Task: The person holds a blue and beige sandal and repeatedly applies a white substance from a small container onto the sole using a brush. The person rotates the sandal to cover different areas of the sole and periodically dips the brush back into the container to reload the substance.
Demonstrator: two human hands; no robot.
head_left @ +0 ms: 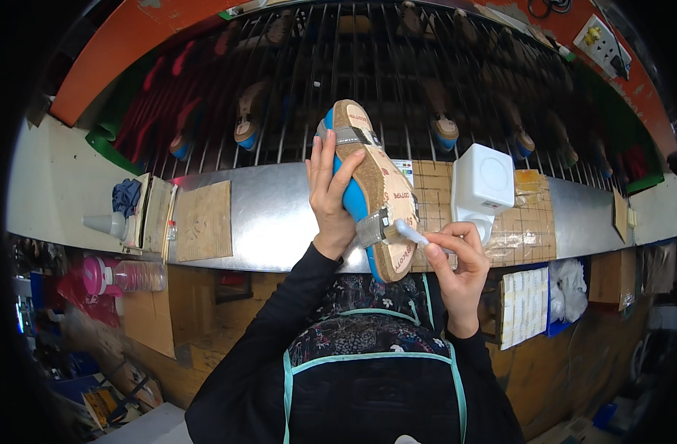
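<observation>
My left hand (334, 189) is closed around a sandal (383, 189) on a blue last (354, 198), tilted with its underside toward me. The cork sole edge and pale bottom with reddish print face up, and grey straps wrap over the sides with their ends folded onto the bottom. My right hand (460, 270) pinches a small white stick with a rounded tip (411, 232). That tip is at the lower strap end, near or touching it. Whether it carries bristles is too small to tell. A white pot-like container (485, 177) stands just right of the sandal.
Behind the metal bench (272, 198) runs a rack of metal rods (338, 89) carrying several sandals on blue lasts. A gridded brown mat (530, 237) lies under the container. Cardboard (205, 220) lies at left; a pink-lidded bottle (135, 276) sits lower left.
</observation>
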